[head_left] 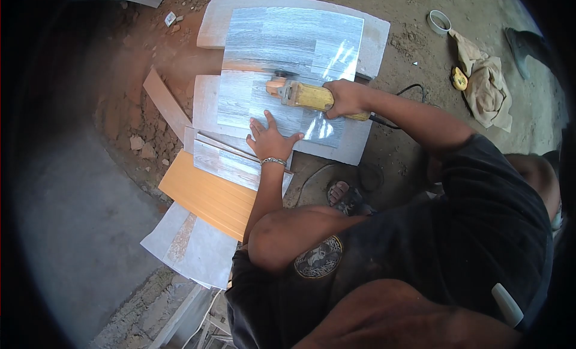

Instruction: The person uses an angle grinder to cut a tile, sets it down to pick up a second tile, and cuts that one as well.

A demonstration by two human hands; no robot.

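Tile [282,67], grey with a wood-grain print and a glossy glare, is lying on pale slabs [375,34] on the dirt ground. The right hand [343,98] is clamping its grip around the yellow angle grinder [303,94] at mid-tile. The left hand [270,139] is pressing flat, fingers apart, near the tile's front edge. Bare ground is lying open to the right.
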